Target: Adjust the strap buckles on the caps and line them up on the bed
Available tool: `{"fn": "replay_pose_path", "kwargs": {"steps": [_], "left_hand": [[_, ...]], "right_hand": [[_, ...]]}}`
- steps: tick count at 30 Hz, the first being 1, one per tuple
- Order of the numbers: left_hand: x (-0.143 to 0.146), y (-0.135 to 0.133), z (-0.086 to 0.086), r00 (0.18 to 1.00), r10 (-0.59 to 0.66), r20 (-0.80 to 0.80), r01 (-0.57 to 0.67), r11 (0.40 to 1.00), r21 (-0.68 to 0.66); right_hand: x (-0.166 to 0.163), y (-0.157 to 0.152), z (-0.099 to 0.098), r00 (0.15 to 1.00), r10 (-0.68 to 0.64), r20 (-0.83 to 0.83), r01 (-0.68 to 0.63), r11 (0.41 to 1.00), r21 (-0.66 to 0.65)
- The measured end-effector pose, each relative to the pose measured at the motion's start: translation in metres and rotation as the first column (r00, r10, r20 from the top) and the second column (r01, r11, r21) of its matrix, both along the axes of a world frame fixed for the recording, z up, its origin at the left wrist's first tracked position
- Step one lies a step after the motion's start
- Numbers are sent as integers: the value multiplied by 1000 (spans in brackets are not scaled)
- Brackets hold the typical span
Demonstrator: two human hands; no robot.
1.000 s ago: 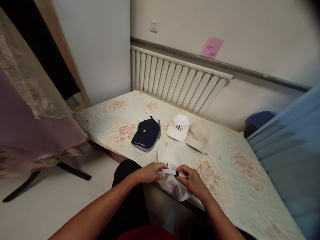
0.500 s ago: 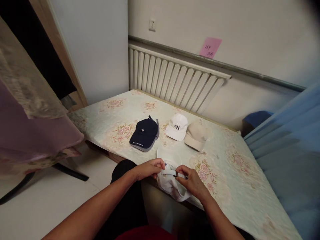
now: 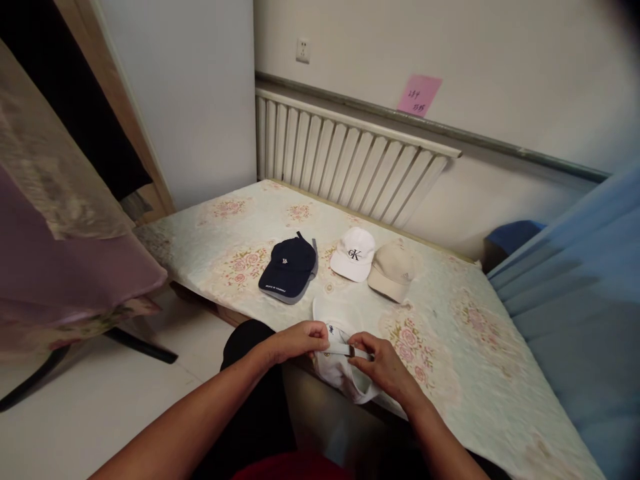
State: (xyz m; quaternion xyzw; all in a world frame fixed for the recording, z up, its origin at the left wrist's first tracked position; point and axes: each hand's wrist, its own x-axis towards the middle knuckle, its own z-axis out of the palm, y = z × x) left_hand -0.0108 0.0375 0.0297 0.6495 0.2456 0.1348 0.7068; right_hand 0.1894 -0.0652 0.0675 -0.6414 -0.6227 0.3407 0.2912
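A white baseball cap [image 3: 336, 375] lies at the bed's near edge, its brim pointing away from me and its back opening towards me. Across it runs a white adjustment strap [image 3: 339, 349] with a small buckle. My left hand [image 3: 306, 340] pinches the strap's left end between thumb and fingers. At the buckle, my right hand [image 3: 376, 360] is closed on the strap's right part. Beyond my hands lie a navy cap [image 3: 289, 265], a white cap with black letters [image 3: 354, 255] and a beige cap [image 3: 393, 270], the last two touching.
The caps rest on a flower-patterned bed cover [image 3: 480, 373]. A white radiator [image 3: 340, 150] stands along the wall behind it. A blue curtain [image 3: 580, 313] hangs at the right, and clothes and cloth [image 3: 75, 247] hang at the left.
My left hand has shifted slightly down with the strap's end, and the strap now looks straighter between my hands. The other caps have stayed in place.
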Motion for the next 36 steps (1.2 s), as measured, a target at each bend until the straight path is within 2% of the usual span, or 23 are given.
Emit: {"fn": "replay_pose_path", "kwargs": {"steps": [5,8,12,15,17,20,22,27,36], "left_hand": [[-1,0,-1,1000,-11,20,12,1000,-9],[-1,0,-1,1000,-12,21,12,1000,-9],[-4,-1,-1,1000,1,29,-1,1000,-15],[-6,0,-2,999,5,37,-4,1000,-25],[-7,0,-3,999,1,38,0,1000,-25],[-6,0,-2,999,-5,32,6,999,-31],[-6,0,-1,1000,-6,29,7,999,-38],[-7,1,0,999,-23,34,25,998,-58],[-7,3,-4,999,-28,42,32,997,-77]], "right_hand": [[1,4,7,992,105,-74,-114,985,-127],[-4,6,11,991,134,25,-133,990,-51],[-12,2,9,988,96,121,-107,990,89],[-14,1,5,997,70,18,-71,995,74],[-13,3,3,990,62,-125,-63,998,-2],[-11,8,2,928,70,-367,-136,978,-156],[-10,12,3,888,69,-455,-189,956,-224],[-8,20,8,887,77,-454,-228,930,-289],[-6,24,1,892,73,-446,-218,934,-283]]}}
